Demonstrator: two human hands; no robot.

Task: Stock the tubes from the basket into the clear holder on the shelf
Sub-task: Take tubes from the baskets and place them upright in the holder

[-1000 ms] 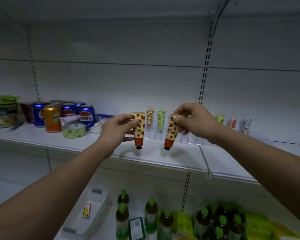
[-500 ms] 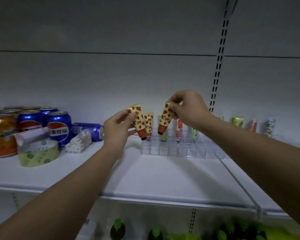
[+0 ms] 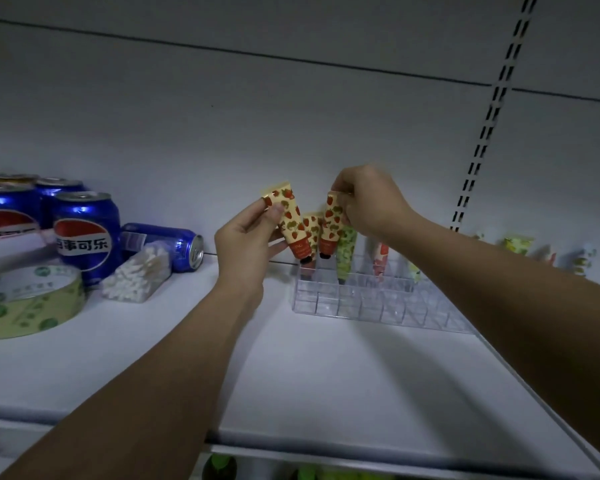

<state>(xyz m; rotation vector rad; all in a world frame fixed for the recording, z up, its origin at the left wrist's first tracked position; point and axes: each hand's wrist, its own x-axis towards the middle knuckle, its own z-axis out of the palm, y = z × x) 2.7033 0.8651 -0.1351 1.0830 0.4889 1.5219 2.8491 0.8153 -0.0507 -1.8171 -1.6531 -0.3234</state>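
Both hands have carried their tubes in over the holder's back-left corner since half a second ago.

The left hand [image 3: 248,242] pinches a strawberry tube [image 3: 287,216] near its crimped end; the right hand [image 3: 369,202] pinches another [image 3: 331,221] by its top. Both hang cap-down, likely so they drop straight into cells. The clear holder [image 3: 371,299] on the shelf [image 3: 326,375] already has a strawberry tube, a green tube [image 3: 346,251] and a few more standing in its back row; the front cells look empty.
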